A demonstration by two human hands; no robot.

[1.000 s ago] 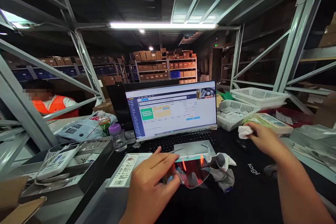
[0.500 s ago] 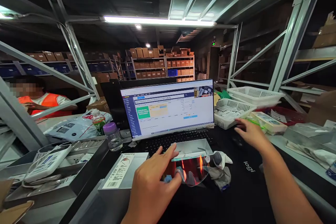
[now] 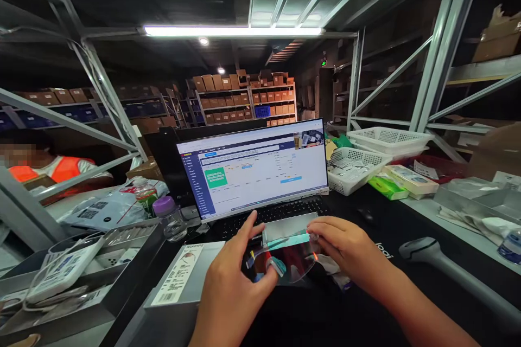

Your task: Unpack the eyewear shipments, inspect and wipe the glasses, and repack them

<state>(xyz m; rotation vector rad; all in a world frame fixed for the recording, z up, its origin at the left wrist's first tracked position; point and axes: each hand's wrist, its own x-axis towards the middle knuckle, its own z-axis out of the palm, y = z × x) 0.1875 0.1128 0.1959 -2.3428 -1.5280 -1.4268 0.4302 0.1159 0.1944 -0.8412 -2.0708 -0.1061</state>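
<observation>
A pair of sports glasses with a reddish mirrored lens [image 3: 290, 267] lies in front of the open laptop [image 3: 252, 171]. My left hand [image 3: 234, 282] holds the glasses at their left side, thumb and fingers pinched on the frame. My right hand [image 3: 345, 246] has its fingers curled on the right end of the lens. A grey cloth pouch [image 3: 331, 268] lies partly hidden under my right hand. A white flat box with a barcode label [image 3: 183, 281] rests just left of my left hand.
White mesh baskets [image 3: 386, 141] and green and white packets [image 3: 401, 181] sit at the right. A handheld scanner [image 3: 431, 254] lies on the black mat. A purple-capped bottle [image 3: 169, 217] and metal trays stand at the left. A person in an orange vest [image 3: 40, 171] sits behind the rack.
My right hand dropped the white tissue near the baskets and came back left onto the right end of the glasses. My left hand kept its hold on the glasses.
</observation>
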